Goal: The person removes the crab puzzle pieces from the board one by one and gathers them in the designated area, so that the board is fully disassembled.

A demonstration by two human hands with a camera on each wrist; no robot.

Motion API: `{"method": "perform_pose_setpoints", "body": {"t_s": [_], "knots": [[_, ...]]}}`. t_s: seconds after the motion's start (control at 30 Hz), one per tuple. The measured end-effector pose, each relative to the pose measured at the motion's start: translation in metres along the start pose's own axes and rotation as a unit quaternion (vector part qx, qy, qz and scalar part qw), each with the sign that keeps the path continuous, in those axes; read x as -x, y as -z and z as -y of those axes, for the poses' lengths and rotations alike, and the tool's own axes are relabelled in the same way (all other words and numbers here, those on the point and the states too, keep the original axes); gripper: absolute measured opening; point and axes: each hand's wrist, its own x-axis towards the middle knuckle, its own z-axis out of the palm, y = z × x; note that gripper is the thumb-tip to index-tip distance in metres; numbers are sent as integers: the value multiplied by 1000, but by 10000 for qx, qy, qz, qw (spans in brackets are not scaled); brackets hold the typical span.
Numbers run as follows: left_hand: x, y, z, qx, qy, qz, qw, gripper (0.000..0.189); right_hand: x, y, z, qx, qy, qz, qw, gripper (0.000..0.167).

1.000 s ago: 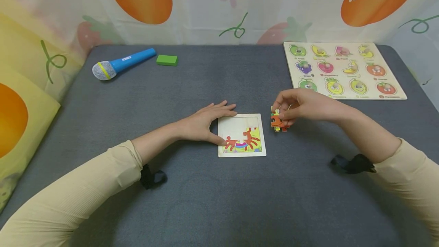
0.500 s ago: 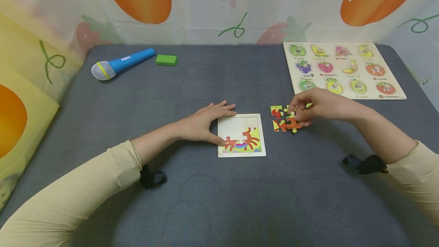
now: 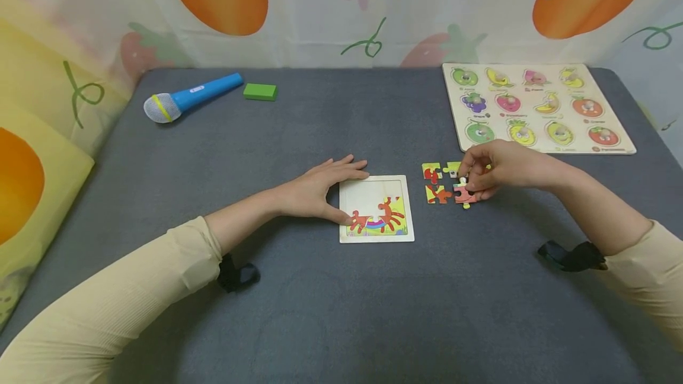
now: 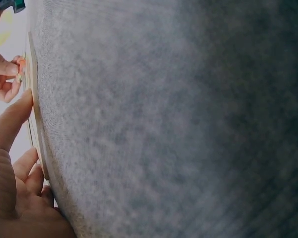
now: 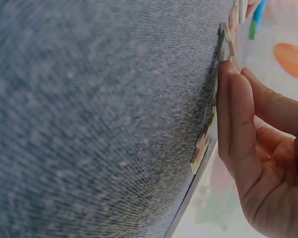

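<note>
A small square wooden jigsaw tray (image 3: pixel 376 239) lies mid-table, its lower part filled with an orange animal and a rainbow. My left hand (image 3: pixel 315 193) rests at its left side, thumb on the lower left rim and the other fingers stretched to the top left corner. To the right, my right hand (image 3: pixel 498 166) pinches an orange-pink jigsaw piece (image 3: pixel 463 195) between thumb and fingers. In the right wrist view the piece (image 5: pixel 228 44) shows edge-on at the fingertips. Several loose pieces (image 3: pixel 434 195) lie left of and behind that hand, which partly hides some.
Behind the right hand lies a wooden fruit puzzle board (image 3: pixel 539 108) with pictured pieces. At the back left are a blue toy microphone (image 3: pixel 197 96) and a green block (image 3: pixel 260 92). A fruit-patterned cloth (image 3: pixel 304 10) hangs along the table's far edge.
My right hand has moved right with the piece, which now looks tilted. Loose pieces it covered before have come into sight on the left. The left hand and tray stay put.
</note>
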Motion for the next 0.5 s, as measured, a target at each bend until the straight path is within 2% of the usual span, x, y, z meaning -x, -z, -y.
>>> {"method": "perform_pose_setpoints", "body": {"t_s": [0.2,0.5], "knots": [[-1,0,0,-28,31,7,10000,85,-1,-2,-2,-242,-148,-48,9996,24],[0,0,0,-67,-10,-8,10000,85,-2,-5,-1,102,-359,-279,9989,25]]}}
